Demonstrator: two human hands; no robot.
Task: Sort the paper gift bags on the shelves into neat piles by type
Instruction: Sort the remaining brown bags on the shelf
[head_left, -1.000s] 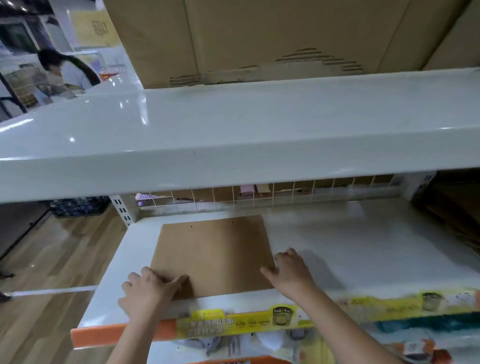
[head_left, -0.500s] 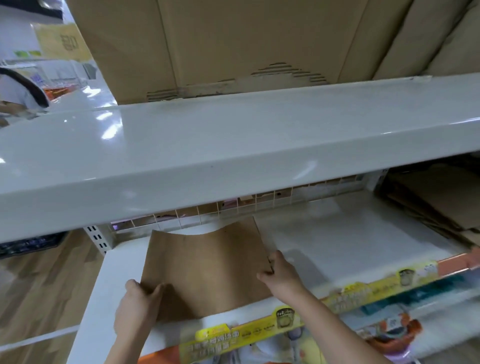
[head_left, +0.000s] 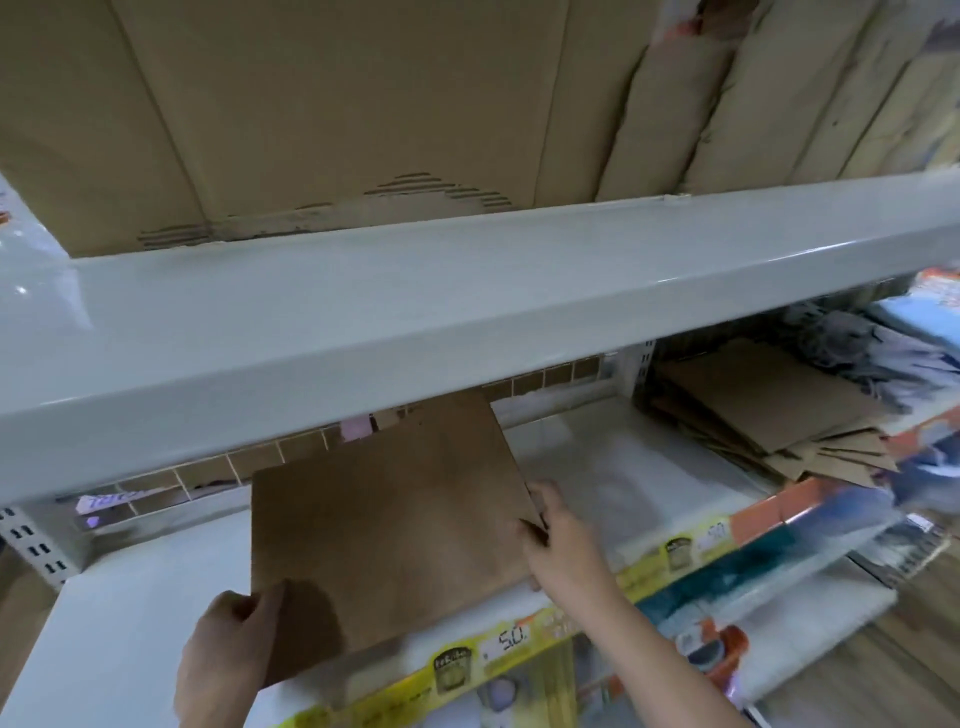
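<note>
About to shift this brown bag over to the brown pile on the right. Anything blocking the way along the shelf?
Nothing visible: the white shelf between the brown bag and the brown pile shows only bare surface.

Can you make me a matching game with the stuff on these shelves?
Things:
1. brown bag
2. messy brown pile
3. big cardboard boxes
4. price tag

Places:
A. on the top shelf
B. held by both hands
C. on the shelf's front edge
D. on the next shelf to the right

Pairs: 1-B, 2-D, 3-A, 4-C
</note>
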